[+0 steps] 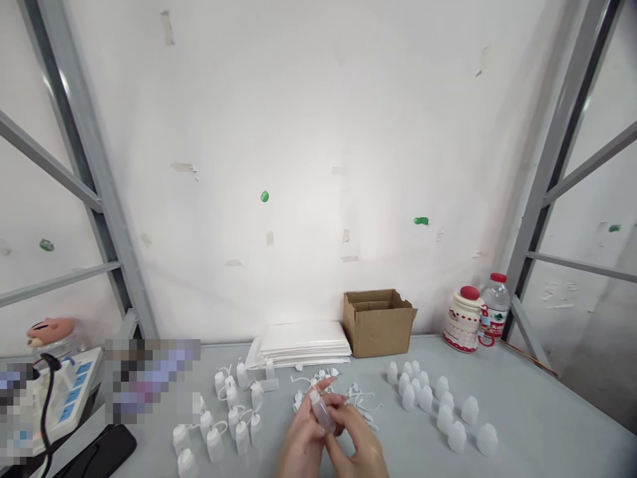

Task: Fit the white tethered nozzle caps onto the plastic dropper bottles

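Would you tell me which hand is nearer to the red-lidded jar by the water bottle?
Right. The right hand is left of the red-lidded jar, nearer the person; the left hand is farther left. Both hold a small bottle.

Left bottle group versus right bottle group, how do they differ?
The left bottle group carries thin looped straps on narrow tops; the right bottle group has plain rounded tops. The left group clusters loosely; the right group runs in a diagonal line. Both are small, white and upright on the grey table. The left hand and right hand hold one small bottle between them.
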A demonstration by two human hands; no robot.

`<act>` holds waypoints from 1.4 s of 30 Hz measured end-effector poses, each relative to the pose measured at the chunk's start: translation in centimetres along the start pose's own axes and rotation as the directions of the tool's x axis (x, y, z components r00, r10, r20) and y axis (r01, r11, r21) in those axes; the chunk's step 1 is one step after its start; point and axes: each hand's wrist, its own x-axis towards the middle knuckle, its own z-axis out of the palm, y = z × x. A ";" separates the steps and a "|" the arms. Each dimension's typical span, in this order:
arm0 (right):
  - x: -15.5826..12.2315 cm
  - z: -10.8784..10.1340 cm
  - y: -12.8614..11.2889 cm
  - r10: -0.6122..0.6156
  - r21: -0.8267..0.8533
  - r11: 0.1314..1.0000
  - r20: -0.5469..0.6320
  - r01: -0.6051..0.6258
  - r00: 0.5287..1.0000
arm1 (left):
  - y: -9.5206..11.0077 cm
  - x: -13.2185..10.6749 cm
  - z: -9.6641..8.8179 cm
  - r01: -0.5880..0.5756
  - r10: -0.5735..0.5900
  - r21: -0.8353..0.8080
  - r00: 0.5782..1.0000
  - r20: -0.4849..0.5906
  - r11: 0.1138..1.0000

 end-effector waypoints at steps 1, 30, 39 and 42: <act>0.1 0.0 0.0 -0.002 0.000 1.000 -0.003 0.002 1.000 | 0.0 -0.1 0.2 -0.028 0.028 0.019 1.000 0.001 0.999; 4.2 -2.2 0.7 0.645 0.454 0.609 0.194 -0.650 0.739 | 1.6 0.4 -1.3 0.165 0.142 0.958 0.981 -0.134 -0.234; 3.2 -1.8 1.5 0.620 0.351 0.657 0.254 -0.668 0.743 | 1.3 1.1 -2.3 0.136 0.217 0.983 0.970 -0.106 -0.126; 3.0 -1.7 1.7 0.607 0.350 0.662 0.270 -0.663 0.748 | 1.8 1.3 -2.1 0.091 0.301 0.973 0.941 -0.153 0.211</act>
